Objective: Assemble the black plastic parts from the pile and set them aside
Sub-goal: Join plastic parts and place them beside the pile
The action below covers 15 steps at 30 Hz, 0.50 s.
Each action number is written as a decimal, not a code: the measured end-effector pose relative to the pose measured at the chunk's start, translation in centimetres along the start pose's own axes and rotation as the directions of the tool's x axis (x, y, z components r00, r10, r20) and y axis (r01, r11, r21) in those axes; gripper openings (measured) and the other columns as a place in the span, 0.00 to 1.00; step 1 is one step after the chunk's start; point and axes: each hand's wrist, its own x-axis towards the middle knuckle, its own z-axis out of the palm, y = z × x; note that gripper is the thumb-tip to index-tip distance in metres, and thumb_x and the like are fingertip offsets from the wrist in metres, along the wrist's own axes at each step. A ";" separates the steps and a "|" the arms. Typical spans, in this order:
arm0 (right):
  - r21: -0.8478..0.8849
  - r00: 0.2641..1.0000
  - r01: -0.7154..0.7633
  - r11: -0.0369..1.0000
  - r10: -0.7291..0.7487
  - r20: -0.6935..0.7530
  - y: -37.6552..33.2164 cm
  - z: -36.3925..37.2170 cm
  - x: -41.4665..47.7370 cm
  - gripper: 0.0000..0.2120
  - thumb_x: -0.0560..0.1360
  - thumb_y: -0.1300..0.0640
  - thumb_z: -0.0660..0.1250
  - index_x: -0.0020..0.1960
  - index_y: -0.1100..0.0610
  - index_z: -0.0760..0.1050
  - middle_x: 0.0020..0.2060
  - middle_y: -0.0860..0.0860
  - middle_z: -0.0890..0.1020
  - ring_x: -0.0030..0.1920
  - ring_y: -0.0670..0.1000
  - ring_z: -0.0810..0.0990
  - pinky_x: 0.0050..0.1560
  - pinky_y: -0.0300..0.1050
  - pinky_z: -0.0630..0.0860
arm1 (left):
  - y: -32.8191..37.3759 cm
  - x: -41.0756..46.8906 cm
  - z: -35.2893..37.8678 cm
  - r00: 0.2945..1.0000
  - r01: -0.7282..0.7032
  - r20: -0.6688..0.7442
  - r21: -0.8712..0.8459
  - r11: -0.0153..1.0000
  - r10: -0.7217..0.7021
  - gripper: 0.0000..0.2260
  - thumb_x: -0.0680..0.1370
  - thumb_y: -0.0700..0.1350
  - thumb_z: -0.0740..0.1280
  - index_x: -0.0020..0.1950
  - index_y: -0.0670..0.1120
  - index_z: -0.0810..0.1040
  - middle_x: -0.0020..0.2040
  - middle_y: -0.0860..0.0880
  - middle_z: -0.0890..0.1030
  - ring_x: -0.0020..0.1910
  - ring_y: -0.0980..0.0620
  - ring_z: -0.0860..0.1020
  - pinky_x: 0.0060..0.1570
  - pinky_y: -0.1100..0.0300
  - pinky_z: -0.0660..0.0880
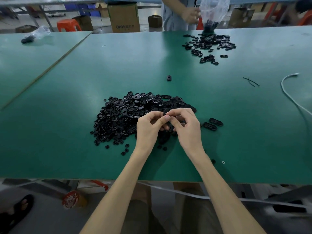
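Head view: both hands meet just at the near edge of the pile of black plastic parts (128,114) on the green table (59,149). The left hand (148,127) and right hand (187,128) each curl their fingers round a small black part (164,112), pinched between the fingertips. Whether it is one piece or two is hidden. This looks like the joining step. The next move would be to press the pieces home, then lay the result beyond the right fingers, by the two oval parts (213,123) lying there.
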 end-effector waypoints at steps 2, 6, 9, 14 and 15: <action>-0.023 1.000 0.010 1.000 -0.010 0.008 -0.1 0.1 0.0 0.07 0.80 0.62 0.72 0.50 0.50 0.83 0.51 0.46 0.79 0.45 0.43 0.82 0.42 0.36 0.78 | 0.0 0.0 0.0 1.000 0.003 0.003 -0.004 1.000 -0.003 0.01 0.78 0.40 0.74 0.48 0.45 0.84 0.35 0.48 0.85 0.33 0.54 0.82 0.38 0.64 0.78; -0.038 1.000 -0.021 0.999 0.022 0.013 0.0 0.2 0.0 0.05 0.81 0.63 0.70 0.51 0.54 0.81 0.52 0.48 0.79 0.45 0.47 0.82 0.44 0.41 0.81 | 0.0 0.0 0.0 1.000 0.009 0.026 -0.013 1.000 -0.009 0.03 0.79 0.39 0.74 0.51 0.41 0.84 0.37 0.48 0.86 0.35 0.53 0.84 0.39 0.65 0.79; -0.010 0.999 -0.046 0.999 0.046 -0.006 0.0 0.1 0.0 0.06 0.82 0.66 0.68 0.52 0.55 0.78 0.52 0.52 0.80 0.42 0.45 0.82 0.41 0.37 0.79 | 0.0 0.0 0.1 0.998 -0.005 0.065 0.022 1.000 0.003 0.04 0.80 0.38 0.72 0.53 0.44 0.84 0.40 0.49 0.86 0.39 0.52 0.85 0.43 0.61 0.80; 0.005 0.999 -0.040 0.999 0.040 -0.027 -0.1 0.2 -0.1 0.07 0.82 0.67 0.67 0.52 0.55 0.77 0.52 0.56 0.80 0.41 0.40 0.82 0.39 0.33 0.77 | -0.3 0.0 0.2 0.998 -0.028 0.053 0.085 0.996 0.024 0.05 0.80 0.37 0.72 0.55 0.43 0.84 0.46 0.47 0.87 0.46 0.48 0.86 0.51 0.51 0.83; 0.005 0.999 -0.040 0.999 0.040 -0.026 -0.1 0.2 -0.1 0.08 0.82 0.67 0.67 0.52 0.55 0.77 0.52 0.55 0.81 0.42 0.41 0.82 0.39 0.34 0.78 | -0.3 0.1 0.1 0.998 -0.029 0.049 0.081 0.996 0.025 0.05 0.80 0.38 0.72 0.55 0.43 0.84 0.46 0.47 0.87 0.45 0.49 0.86 0.51 0.51 0.83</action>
